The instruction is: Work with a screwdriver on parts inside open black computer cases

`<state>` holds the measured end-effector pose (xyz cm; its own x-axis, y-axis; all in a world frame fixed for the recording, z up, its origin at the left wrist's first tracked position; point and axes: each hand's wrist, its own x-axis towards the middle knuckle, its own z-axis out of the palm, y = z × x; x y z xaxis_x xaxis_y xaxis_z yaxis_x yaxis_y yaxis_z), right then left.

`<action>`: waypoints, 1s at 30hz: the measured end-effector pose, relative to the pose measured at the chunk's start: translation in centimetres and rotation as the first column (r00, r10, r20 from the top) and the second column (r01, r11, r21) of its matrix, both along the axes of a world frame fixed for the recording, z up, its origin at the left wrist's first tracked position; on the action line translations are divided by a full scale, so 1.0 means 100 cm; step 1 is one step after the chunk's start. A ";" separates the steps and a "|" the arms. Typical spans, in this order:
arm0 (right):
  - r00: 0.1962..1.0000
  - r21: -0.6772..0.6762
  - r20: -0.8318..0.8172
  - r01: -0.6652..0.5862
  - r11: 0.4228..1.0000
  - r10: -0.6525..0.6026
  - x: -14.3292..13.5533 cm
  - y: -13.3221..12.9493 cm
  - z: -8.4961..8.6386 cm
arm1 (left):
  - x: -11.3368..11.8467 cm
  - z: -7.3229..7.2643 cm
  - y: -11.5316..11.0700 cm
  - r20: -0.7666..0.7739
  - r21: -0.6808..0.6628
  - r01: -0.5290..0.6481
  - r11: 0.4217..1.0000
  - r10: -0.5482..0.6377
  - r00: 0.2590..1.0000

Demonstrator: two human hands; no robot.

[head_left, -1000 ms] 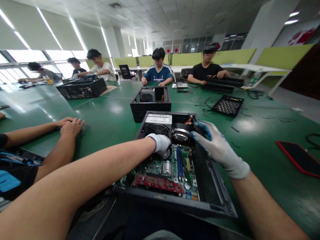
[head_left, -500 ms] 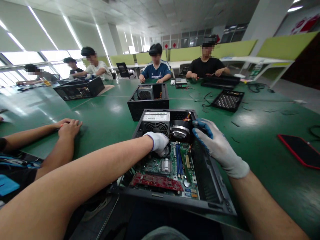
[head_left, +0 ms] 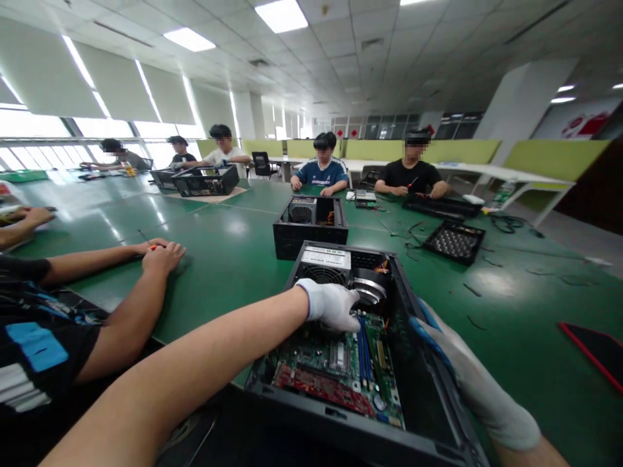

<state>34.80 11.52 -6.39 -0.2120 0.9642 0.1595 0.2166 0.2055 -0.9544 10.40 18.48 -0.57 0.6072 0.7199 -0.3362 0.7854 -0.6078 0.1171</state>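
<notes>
An open black computer case (head_left: 335,414) lies at the table's near edge. Inside are a green motherboard (head_left: 311,350) with a red card (head_left: 324,389), a power supply (head_left: 325,258) and a round silver cooler (head_left: 370,290). My left hand (head_left: 335,306), in a white glove, reaches in over the top of the motherboard, its fingertips beside the cooler; what they hold, if anything, is hidden. My right hand (head_left: 450,353), gloved in white and blue, lies along the case's right side wall, fingers stretched out.
Beyond stands a second open case (head_left: 310,240), with a black perforated panel (head_left: 455,241) to its right. A red-edged black tray (head_left: 596,350) lies far right. Another person's hands (head_left: 163,256) rest on the green table (head_left: 219,279) at left. More people sit across.
The view has tilted up. My left hand has shifted right toward the cooler. My right hand has moved from the case's upper right corner down along its outer side.
</notes>
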 end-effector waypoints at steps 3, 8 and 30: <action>1.000 -0.006 0.029 -0.008 1.000 0.009 -0.005 0.001 0.004 | -0.009 0.016 -0.017 0.084 0.012 0.013 1.000 -0.014 0.996; 0.987 0.051 0.162 -0.013 0.999 0.005 -0.030 0.009 0.003 | -0.044 0.041 -0.060 0.211 0.174 0.064 0.983 -0.101 0.972; 0.738 0.230 0.666 -0.343 0.911 0.109 -0.295 0.165 0.027 | -0.150 -0.046 -0.172 0.479 0.292 -0.208 0.934 0.046 0.877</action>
